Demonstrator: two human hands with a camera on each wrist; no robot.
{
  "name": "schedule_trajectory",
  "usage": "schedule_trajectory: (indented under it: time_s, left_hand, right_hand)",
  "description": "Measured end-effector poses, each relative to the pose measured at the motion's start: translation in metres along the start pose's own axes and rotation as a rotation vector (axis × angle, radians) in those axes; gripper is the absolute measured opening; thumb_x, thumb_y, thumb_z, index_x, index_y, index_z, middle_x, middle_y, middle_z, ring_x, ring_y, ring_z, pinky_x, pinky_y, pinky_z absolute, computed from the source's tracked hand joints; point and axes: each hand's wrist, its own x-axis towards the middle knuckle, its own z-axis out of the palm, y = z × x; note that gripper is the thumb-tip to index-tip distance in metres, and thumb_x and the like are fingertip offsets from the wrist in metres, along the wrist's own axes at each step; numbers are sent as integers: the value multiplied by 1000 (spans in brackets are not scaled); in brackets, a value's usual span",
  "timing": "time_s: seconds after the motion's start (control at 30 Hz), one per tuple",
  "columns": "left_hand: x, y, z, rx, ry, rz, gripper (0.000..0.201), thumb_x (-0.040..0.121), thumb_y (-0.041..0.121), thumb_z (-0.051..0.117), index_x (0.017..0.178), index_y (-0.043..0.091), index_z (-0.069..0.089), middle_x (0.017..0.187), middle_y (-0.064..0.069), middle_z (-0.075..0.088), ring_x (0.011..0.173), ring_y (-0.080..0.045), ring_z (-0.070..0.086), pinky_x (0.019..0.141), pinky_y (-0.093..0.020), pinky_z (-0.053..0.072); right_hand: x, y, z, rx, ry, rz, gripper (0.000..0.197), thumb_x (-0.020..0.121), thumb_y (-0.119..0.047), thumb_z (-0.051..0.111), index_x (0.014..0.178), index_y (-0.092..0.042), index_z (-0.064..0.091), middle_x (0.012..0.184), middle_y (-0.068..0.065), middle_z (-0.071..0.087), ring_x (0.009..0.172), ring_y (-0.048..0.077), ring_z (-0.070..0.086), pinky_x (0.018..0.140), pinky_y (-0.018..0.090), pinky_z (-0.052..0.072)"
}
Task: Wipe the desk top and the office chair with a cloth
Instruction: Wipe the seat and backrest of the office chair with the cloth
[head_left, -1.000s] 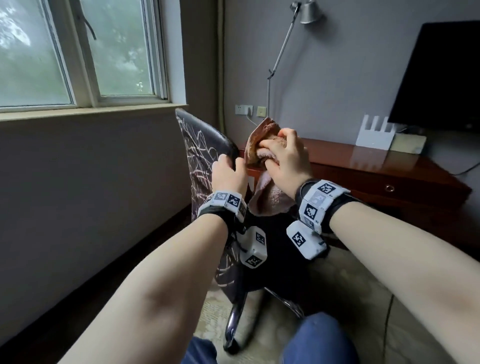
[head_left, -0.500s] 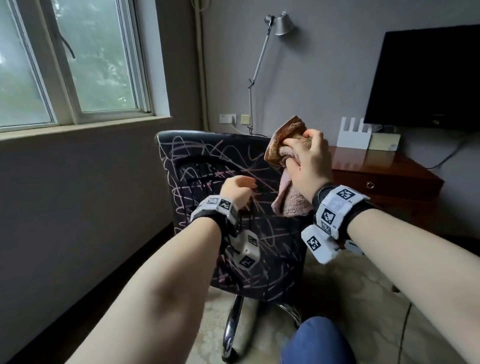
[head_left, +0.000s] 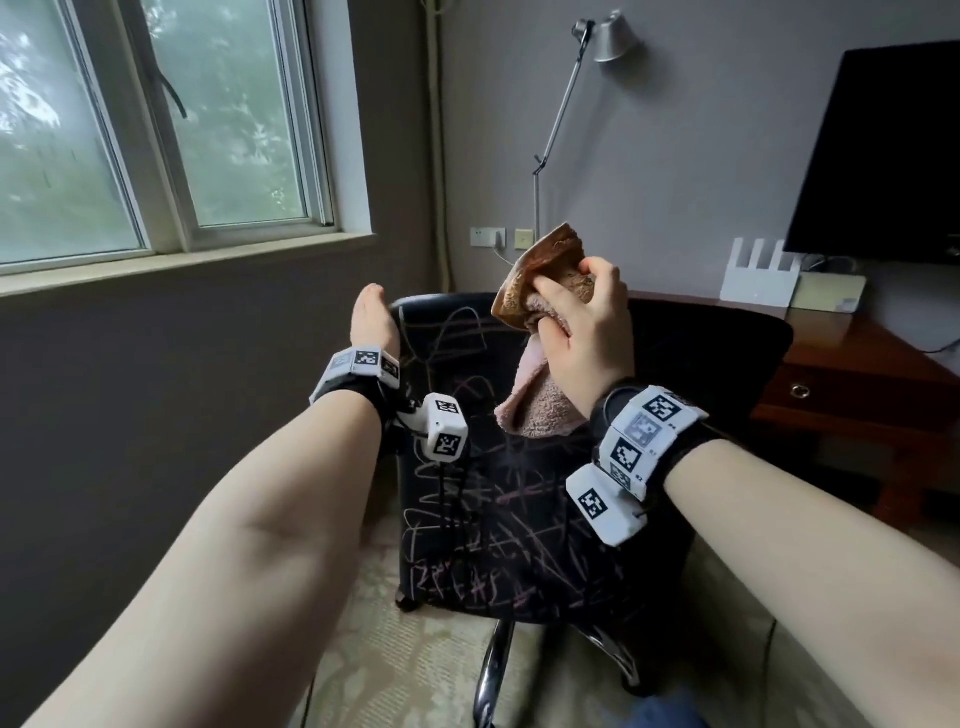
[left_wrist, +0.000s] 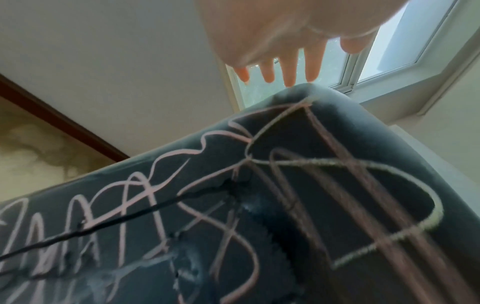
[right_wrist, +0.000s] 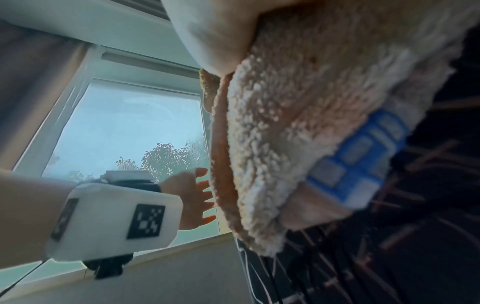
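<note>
A black office chair (head_left: 519, 519) with pink scribbled lines stands in front of me, its back turned toward me. My right hand (head_left: 582, 317) grips a bunched pink and brown cloth (head_left: 535, 410) above the backrest's top edge; part of the cloth hangs down over the back. In the right wrist view the fluffy cloth (right_wrist: 298, 133) fills the frame beside the chair. My left hand (head_left: 371, 317) reaches past the chair's top left corner (left_wrist: 306, 92) with straight fingers (left_wrist: 291, 67) just above it. The reddish wooden desk (head_left: 857, 358) stands behind, at the right.
On the desk sit a white router (head_left: 761, 278) and a black screen (head_left: 883, 150) hangs above it. A silver lamp (head_left: 602, 41) leans by the wall. A window (head_left: 156, 124) fills the left wall. Patterned carpet (head_left: 395, 649) lies under the chair's chrome base (head_left: 491, 680).
The chair has turned so its back now faces me squarely. My left hand let go of the backrest and stretched up to its top left corner. The right hand kept hold of the cloth.
</note>
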Motion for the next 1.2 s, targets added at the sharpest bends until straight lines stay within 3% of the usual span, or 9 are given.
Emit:
schedule_trajectory:
  time_s: [0.17,0.23,0.3,0.43,0.57,0.83,1.0,1.13,1.2]
  left_hand:
    - [-4,-1,5,29,-107,-102,48,100,38,30,132,11,53,136,-13,51,126,-30,47,108,-36,33]
    - [-12,-8,9,16,-94,-35,38,99,33,33,110,11,62,125,-12,59,116,-30,52,102,-35,37]
    - [-20,-14,14,-48,-77,-10,33,95,33,38,83,10,58,103,-8,64,98,-30,55,93,-36,39]
    - [-34,-23,21,-141,-212,74,26,95,27,49,71,22,59,77,6,59,81,-13,51,81,-29,40]
    - [-47,-27,28,-157,-375,141,29,85,44,57,62,29,65,67,11,60,73,-11,54,78,-32,41]
    - [-61,-20,38,-75,-489,199,35,91,45,52,59,33,57,61,14,50,65,-9,46,73,-34,37]
    - [-58,-21,31,-82,-554,203,32,80,56,55,62,31,62,69,7,53,78,-19,49,77,-41,43]
    - [-59,-26,34,-149,-515,94,29,97,34,46,79,21,65,83,-1,62,87,-21,56,88,-44,46]
    - [-60,-24,32,-195,-502,-6,35,98,37,40,86,19,67,86,-3,64,90,-23,57,87,-40,46]
  right_hand:
    - [0,8,1,71,30,78,38,79,-20,48,110,-13,70,122,23,49,109,37,51,95,34,41]
    - [-1,10,0,97,56,117,38,79,-19,49,110,-13,70,122,23,49,110,36,51,97,30,39]
    - [-2,8,-1,114,79,134,39,79,-19,48,110,-12,71,121,24,49,110,36,51,98,32,40]
    - [-14,2,1,94,99,57,36,79,-14,51,109,-11,71,119,25,49,109,36,51,97,37,43]
    - [-22,2,9,-22,86,4,37,77,-6,58,111,-15,70,122,25,50,104,38,52,92,42,44]
    - [-25,-6,26,-208,60,236,45,80,-51,56,115,-23,64,134,23,42,106,42,46,79,50,48]
    - [-16,4,21,-151,136,172,26,83,-34,63,103,-18,69,126,22,49,93,40,50,71,43,51]
    - [-23,1,24,-159,128,85,23,84,-26,64,103,-15,69,123,23,51,90,40,52,71,43,51]
    - [-28,-7,34,-184,103,-8,20,84,-25,64,101,-16,69,121,19,49,86,38,51,68,44,52]
